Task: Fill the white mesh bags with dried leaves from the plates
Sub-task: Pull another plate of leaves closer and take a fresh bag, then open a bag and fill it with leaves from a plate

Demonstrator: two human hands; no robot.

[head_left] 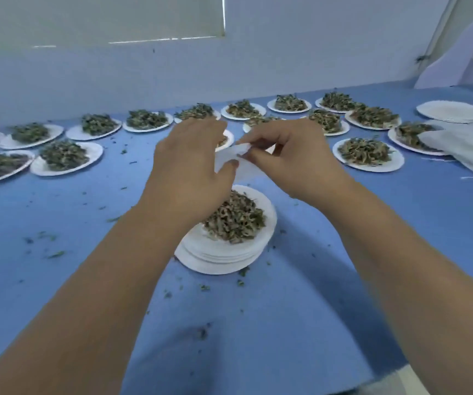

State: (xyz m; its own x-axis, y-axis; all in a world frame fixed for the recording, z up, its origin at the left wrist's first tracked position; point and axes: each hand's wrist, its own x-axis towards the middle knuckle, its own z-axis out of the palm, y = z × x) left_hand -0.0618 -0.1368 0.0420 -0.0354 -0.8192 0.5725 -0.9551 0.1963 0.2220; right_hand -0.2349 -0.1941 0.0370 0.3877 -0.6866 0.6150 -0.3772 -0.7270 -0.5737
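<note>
A small white mesh bag [239, 159] hangs between my two hands above the table. My left hand [192, 161] holds its left side, thumb against the fabric. My right hand [289, 158] pinches its top edge between thumb and fingertips. Right below them stands a stack of white paper plates [223, 252], and a pile of dried green-brown leaves [235, 219] lies on the top plate. Most of the bag is hidden behind my hands.
Several white plates heaped with dried leaves [367, 152] spread across the blue table cover [58, 280] from far left to far right. An empty plate [450, 111] and a heap of white mesh bags [469, 146] lie at the right. Leaf crumbs dot the cover.
</note>
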